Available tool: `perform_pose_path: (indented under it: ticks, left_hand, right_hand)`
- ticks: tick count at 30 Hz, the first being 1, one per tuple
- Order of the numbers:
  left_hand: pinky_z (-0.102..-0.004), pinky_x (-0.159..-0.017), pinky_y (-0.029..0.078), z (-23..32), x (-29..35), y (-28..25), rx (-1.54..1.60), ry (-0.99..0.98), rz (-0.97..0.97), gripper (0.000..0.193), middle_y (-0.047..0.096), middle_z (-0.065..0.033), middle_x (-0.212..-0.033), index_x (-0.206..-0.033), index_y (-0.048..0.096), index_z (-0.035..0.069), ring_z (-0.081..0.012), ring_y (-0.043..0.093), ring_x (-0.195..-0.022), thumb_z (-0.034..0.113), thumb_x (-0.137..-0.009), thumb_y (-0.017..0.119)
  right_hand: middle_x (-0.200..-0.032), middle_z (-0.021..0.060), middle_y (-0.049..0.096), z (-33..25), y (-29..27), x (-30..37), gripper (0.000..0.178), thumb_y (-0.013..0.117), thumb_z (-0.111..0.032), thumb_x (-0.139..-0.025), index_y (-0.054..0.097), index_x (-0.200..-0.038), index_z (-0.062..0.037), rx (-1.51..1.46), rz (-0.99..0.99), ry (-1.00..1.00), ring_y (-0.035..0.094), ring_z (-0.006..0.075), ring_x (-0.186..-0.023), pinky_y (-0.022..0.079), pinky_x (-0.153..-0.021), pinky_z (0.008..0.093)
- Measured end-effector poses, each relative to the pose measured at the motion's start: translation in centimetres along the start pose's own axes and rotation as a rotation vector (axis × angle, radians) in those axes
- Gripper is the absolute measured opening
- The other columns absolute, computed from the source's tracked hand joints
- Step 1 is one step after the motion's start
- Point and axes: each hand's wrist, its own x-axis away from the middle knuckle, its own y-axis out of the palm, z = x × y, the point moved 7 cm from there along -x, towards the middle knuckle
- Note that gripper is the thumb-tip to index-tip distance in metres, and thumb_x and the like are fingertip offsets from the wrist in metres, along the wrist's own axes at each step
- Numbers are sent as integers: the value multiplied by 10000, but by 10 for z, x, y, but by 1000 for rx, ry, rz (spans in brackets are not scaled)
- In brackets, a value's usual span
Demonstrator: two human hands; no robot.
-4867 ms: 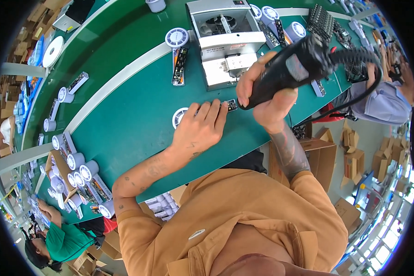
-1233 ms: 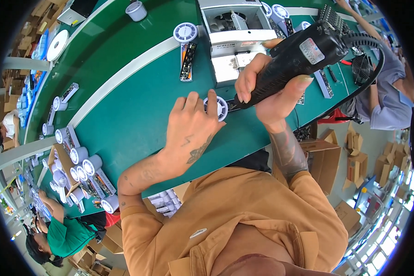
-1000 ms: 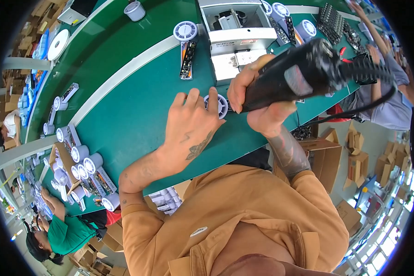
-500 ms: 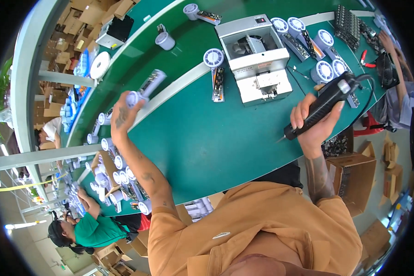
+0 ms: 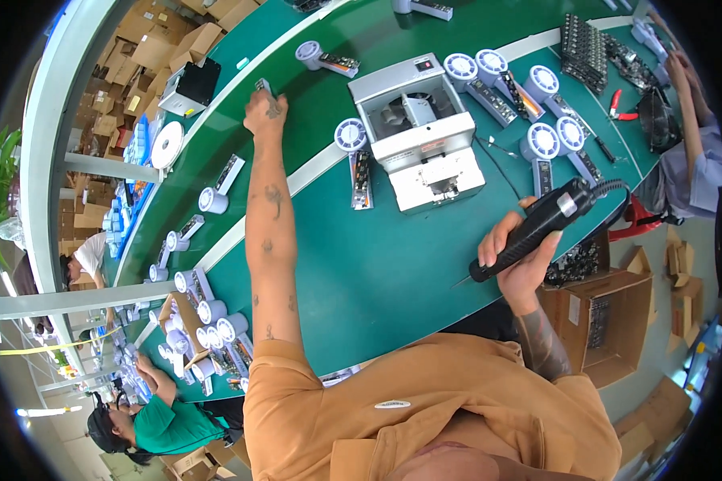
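My left hand (image 5: 265, 115) reaches far across the green bench onto the green belt. Its fingers are closed round a lavender housing (image 5: 262, 83) with a circuit board; most of that piece is hidden under the hand. In my right hand (image 5: 521, 260) is a black electric screwdriver (image 5: 529, 232), its thin bit pointing left and down above the bench. A cable runs from its back end. Just beyond the screwdriver lie several round-headed lavender housings (image 5: 543, 140) with slotted faces and boards in their handles. Another housing (image 5: 214, 200) lies on the belt left of my left forearm.
A grey and white bench machine (image 5: 415, 132) stands ahead, one housing (image 5: 350, 135) beside it. Red-handled pliers (image 5: 622, 107) and stacked black parts (image 5: 583, 52) are at the right. A cardboard box (image 5: 610, 321) stands below the bench's right edge. Other people work at both sides.
My left hand has laid its housing on the belt and moved farther out to another one. The right hand still holds the screwdriver. The view has shifted slightly.
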Motion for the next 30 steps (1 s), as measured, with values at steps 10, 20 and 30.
perform_pose_path:
  ticks: [10,20,30]
  left_hand:
    - [-507,-810,557,-19,57,-88,1846,-206,-258,425,658,-187,-1100,-1250,579,2,-296,662,-960,203,-882,650]
    - [-314,-642,537,146,313,-223,608,1331,-159,293,677,-51,-1211,-999,718,26,-223,628,-873,124,-724,729]
    - [-301,-681,525,135,342,-180,550,1326,-43,355,673,-23,-1222,-1033,727,62,-190,602,-919,175,-697,731]
  right_hand:
    - [-615,55,465,-33,9,-15,776,239,-801,-923,420,-1272,-132,-279,66,152,440,169,-403,394,-398,314]
    - [-624,22,575,-50,130,-104,431,548,-400,-1011,549,-1078,26,264,-430,-533,508,59,-499,398,-462,220]
    - [-715,67,588,-35,111,-78,514,499,-439,-1024,505,-1190,48,225,-408,-332,503,69,-515,390,-465,215]
